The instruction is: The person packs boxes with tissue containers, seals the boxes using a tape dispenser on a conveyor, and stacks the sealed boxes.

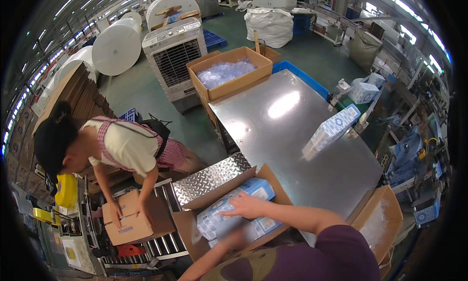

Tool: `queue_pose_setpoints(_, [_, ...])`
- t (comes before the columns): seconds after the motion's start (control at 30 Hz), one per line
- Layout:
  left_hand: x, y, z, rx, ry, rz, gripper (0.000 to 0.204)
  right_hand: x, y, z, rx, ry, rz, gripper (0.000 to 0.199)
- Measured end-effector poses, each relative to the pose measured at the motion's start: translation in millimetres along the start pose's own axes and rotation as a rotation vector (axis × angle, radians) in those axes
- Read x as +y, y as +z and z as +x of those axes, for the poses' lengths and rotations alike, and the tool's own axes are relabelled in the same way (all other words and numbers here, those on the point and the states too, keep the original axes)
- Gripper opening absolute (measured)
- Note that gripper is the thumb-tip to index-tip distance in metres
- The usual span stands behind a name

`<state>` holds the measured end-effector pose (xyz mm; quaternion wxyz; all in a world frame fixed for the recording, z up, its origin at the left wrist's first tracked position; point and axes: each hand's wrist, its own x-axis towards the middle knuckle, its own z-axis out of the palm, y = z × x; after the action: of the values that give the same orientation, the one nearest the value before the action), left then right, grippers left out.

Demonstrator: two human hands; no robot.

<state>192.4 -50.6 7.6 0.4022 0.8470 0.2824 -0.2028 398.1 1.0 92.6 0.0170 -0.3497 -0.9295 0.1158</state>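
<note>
An open cardboard box (185, 227) stands in front of me with its flaps up. Blue and white printed packs (214, 215) lie inside it. My right hand (249, 206) rests on top of these packs, its fingers stretched out and apart. My left hand (235, 234) is over the near side of the same box, smeared by motion. A greyish blur covers its fingers, and I cannot make out whether it holds anything. Another blue and white pack (331, 128) stands on the metal table (265, 135) to the right.
At left, a co-worker (122, 144) presses both hands on a closed carton (131, 217) on the roller conveyor (163, 244). Boxes of clear plastic bags stand beyond the table (226, 72) and at its near right (380, 222). A machine (414, 149) lines the right side.
</note>
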Motion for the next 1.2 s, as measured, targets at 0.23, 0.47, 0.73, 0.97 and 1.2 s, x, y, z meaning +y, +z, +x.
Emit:
queue_pose_setpoints(0.23, [-23.4, 9.7, -3.8, 0.068, 0.051, -0.088, 0.097, 29.0, 153.6, 67.2, -0.279, 0.429, -0.112, 0.047])
queue_pose_setpoints(0.47, [-45.4, -30.5, -2.6, 0.387, 0.048, -0.346, 0.069, 170.6, -61.1, -119.5, 0.767, 0.573, 0.008, 0.019])
queue_pose_setpoints(0.73, [85.7, -148.9, 38.7, 0.617, 0.062, -0.389, 0.032, 320.8, -89.0, -372.3, -0.258, 1.114, -0.531, 0.064])
queue_pose_setpoints(0.97, [181.6, -224.9, 150.7, 0.664, 0.401, 0.301, 0.068, 265.2, -87.0, -252.4, 0.293, 0.694, 0.156, 0.089])
queue_pose_setpoints(1.2, [217.6, -231.9, 222.4, 0.405, 0.374, 0.673, 0.099, 371.5, -131.9, -362.1, 0.296, 1.266, -0.331, 0.082])
